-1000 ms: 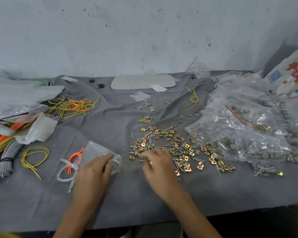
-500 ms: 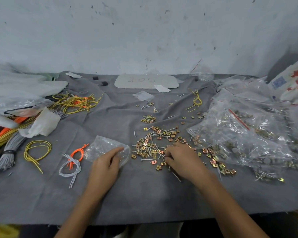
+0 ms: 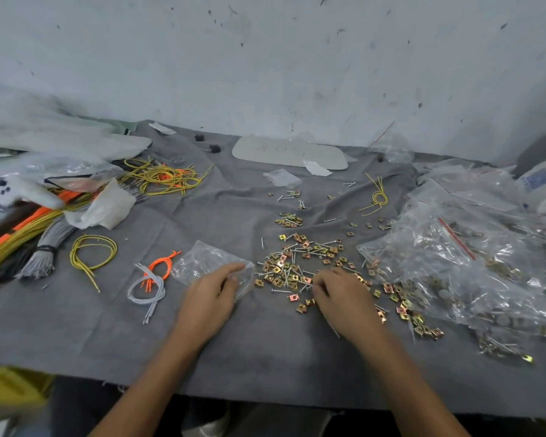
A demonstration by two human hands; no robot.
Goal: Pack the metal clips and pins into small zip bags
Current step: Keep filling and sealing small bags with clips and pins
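Left hand [image 3: 212,299]: lies palm down on the near right corner of the small zip bag [image 3: 207,264]. The index finger is stretched along the bag's edge, the thumb is tucked under beside it, and the plastic is pinched between them.

Bag: clear and crumpled, flat on the grey cloth [image 3: 265,357]. Its long axis runs diagonally from far left to near right, and the near right end is under the hand. The zip edge is not discernible.

Right hand [image 3: 344,299]: knuckles up, fingers curled down into the near side of the loose pile. The fingertips are buried among the parts, so I cannot tell whether anything is held.

Pile: brass and copper-toned square clips [image 3: 301,308] mixed with thin silver pins [image 3: 278,291], just right of the bag and between the two hands. The pins show no common heading. Several near the fingertips lie roughly left to right, and others cross them at angles. Stray clips trail off to the right and toward the far side.

Outward:
- The large clear bags [image 3: 454,272] of packed hardware are heaped at the right, one with a red zip strip.
- A grey and orange cord bundle [image 3: 152,280] is just left of the bag.
- A yellow wire loop [image 3: 92,250] lies further left.
- A white oval plate [image 3: 290,151] with faint writing sits by the wall.
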